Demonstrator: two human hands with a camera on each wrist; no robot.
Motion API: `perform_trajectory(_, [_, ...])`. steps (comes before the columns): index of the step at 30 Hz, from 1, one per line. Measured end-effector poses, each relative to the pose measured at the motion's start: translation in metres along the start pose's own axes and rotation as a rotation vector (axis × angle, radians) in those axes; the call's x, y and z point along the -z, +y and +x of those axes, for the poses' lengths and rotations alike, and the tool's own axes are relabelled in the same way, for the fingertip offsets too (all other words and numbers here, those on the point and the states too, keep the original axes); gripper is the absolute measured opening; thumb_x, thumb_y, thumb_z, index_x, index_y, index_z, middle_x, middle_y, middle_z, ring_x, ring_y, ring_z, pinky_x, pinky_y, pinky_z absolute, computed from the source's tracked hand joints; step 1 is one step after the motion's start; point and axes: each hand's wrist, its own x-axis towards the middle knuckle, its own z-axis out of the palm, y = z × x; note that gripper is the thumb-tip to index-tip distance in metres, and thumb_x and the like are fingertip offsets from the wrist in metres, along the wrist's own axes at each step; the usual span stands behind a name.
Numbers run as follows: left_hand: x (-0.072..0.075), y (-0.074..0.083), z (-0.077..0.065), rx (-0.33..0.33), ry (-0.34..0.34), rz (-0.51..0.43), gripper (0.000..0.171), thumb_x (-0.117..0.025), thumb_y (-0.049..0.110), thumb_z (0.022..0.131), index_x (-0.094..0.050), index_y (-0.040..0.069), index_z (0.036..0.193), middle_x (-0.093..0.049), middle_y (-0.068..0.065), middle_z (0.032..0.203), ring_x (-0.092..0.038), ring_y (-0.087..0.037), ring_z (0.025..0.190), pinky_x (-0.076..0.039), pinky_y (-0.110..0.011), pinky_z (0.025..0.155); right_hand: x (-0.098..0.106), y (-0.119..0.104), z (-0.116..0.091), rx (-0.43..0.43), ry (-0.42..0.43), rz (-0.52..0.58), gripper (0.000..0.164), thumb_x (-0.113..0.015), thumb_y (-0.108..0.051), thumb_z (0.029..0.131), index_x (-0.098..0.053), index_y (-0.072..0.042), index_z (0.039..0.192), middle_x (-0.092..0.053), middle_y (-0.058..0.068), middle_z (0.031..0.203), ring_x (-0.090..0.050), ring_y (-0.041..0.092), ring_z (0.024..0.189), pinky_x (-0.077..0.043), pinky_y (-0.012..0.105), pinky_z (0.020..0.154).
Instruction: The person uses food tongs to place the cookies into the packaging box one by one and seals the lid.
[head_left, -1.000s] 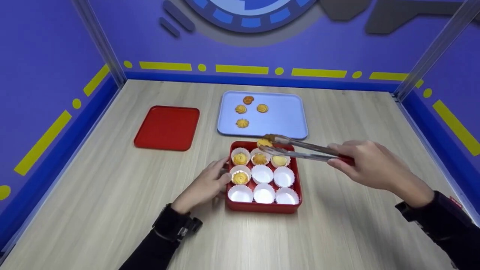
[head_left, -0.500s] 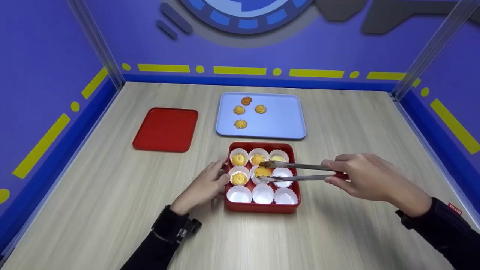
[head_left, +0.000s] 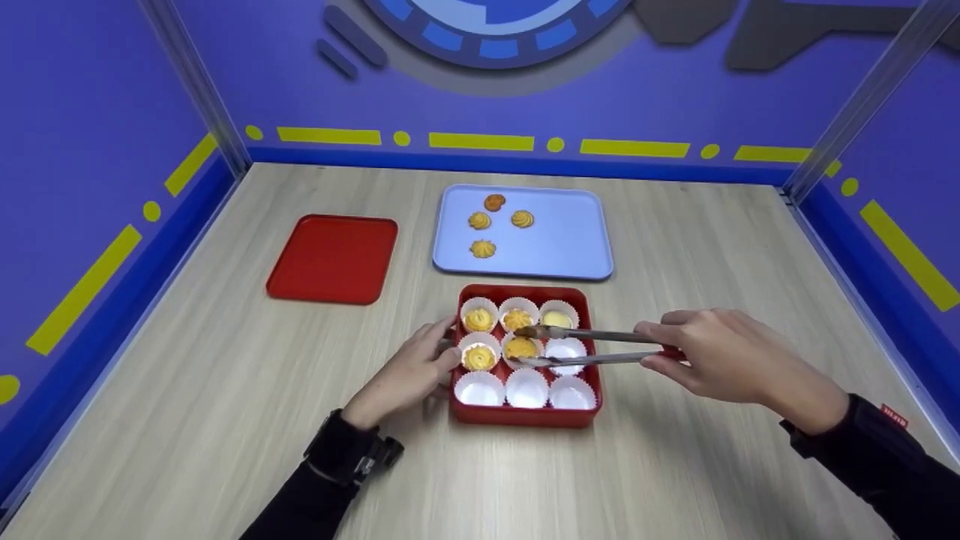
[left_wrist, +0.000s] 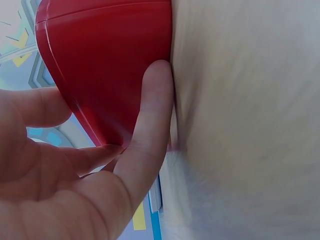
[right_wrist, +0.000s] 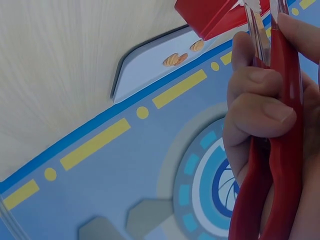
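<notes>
My right hand (head_left: 724, 356) grips a pair of red-handled metal tongs (head_left: 611, 336); in the right wrist view the fingers wrap the red handles (right_wrist: 285, 125). The tongs' tips straddle a golden cookie (head_left: 520, 348) in the middle paper cup of a red box (head_left: 525, 417). Both tips stand apart, on the far and near sides of this cookie. My left hand (head_left: 405, 369) rests against the box's left side, thumb at the rim. In the left wrist view, extended fingers (left_wrist: 152, 115) press on the red outer wall (left_wrist: 107, 55). Cookies fill the back row and the middle-left cup (head_left: 478, 357).
Behind the box lies a light blue tray (head_left: 566, 232) holding several cookies (head_left: 483, 248). A flat red square tray or lid (head_left: 334, 259) lies to the left. Bare white cups (head_left: 526, 388) form the front row, and another (head_left: 565, 354) sits middle right. Blue panels surround the table.
The tongs have carried a cookie from the box's back edge down to the middle cup. Their tips have spread around it. My left hand stays at the box's side.
</notes>
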Motion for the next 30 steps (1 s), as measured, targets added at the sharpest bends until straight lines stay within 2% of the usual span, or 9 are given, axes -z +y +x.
perform_trajectory(4, [-0.001, 0.0, 0.001, -0.008, 0.001, -0.017, 0.063, -0.054, 0.022, 0.109, -0.033, 0.012, 0.168, -0.053, -0.013, 0.15, -0.055, -0.028, 0.137, -0.055, -0.047, 0.105, 0.0, 0.0, -0.001, 0.001, 0.013, -0.001, 0.034, -0.083, -0.032, 0.094, -0.079, -0.012, 0.121, -0.061, -0.009, 0.078, -0.042, 0.0, 0.056, -0.039, 0.019, 0.05])
perform_trajectory(12, [-0.001, 0.0, 0.001, -0.026, 0.0, -0.035, 0.062, -0.054, 0.02, 0.109, -0.035, 0.01, 0.166, -0.053, -0.015, 0.148, -0.055, -0.029, 0.135, -0.058, -0.045, 0.099, 0.009, 0.007, -0.004, -0.015, 0.051, 0.036, 0.034, -0.083, -0.031, 0.094, -0.079, -0.013, 0.121, -0.06, -0.011, 0.079, -0.045, 0.001, 0.061, -0.043, 0.02, 0.053])
perform_trajectory(18, [-0.001, 0.0, 0.001, -0.023, 0.009, -0.016, 0.062, -0.054, 0.021, 0.109, -0.035, 0.01, 0.167, -0.053, -0.014, 0.149, -0.055, -0.029, 0.136, -0.05, -0.051, 0.11, 0.022, 0.02, 0.002, -0.054, 0.201, 0.084, 0.025, -0.08, -0.017, 0.092, -0.078, -0.014, 0.117, -0.051, -0.009, 0.074, -0.044, 0.006, 0.062, -0.037, 0.022, 0.053])
perform_trajectory(23, [-0.001, -0.001, 0.001, -0.014, 0.018, -0.001, 0.062, -0.055, 0.022, 0.108, -0.035, 0.011, 0.167, -0.054, -0.013, 0.149, -0.055, -0.029, 0.137, -0.049, -0.053, 0.112, 0.019, 0.033, 0.024, -0.156, 0.293, 0.131, 0.024, -0.076, -0.018, 0.097, -0.077, -0.007, 0.118, -0.05, -0.003, 0.072, -0.043, 0.012, 0.063, -0.033, 0.025, 0.053])
perform_trajectory(26, [-0.001, -0.002, 0.001, -0.012, 0.024, 0.018, 0.062, -0.055, 0.023, 0.108, -0.035, 0.012, 0.167, -0.054, -0.013, 0.15, -0.055, -0.029, 0.138, -0.045, -0.053, 0.116, 0.012, 0.038, 0.046, -0.248, 0.31, 0.183, 0.025, -0.072, -0.022, 0.1, -0.077, -0.005, 0.117, -0.05, 0.0, 0.07, -0.044, 0.015, 0.062, -0.032, 0.026, 0.051])
perform_trajectory(30, [-0.002, -0.002, 0.002, -0.012, 0.022, 0.028, 0.063, -0.054, 0.023, 0.108, -0.035, 0.012, 0.167, -0.054, -0.013, 0.151, -0.054, -0.03, 0.14, -0.042, -0.054, 0.118, -0.003, 0.046, 0.076, -0.315, 0.31, 0.228, 0.022, -0.067, -0.023, 0.102, -0.076, -0.005, 0.111, -0.044, 0.001, 0.066, -0.041, 0.017, 0.057, -0.029, 0.029, 0.049])
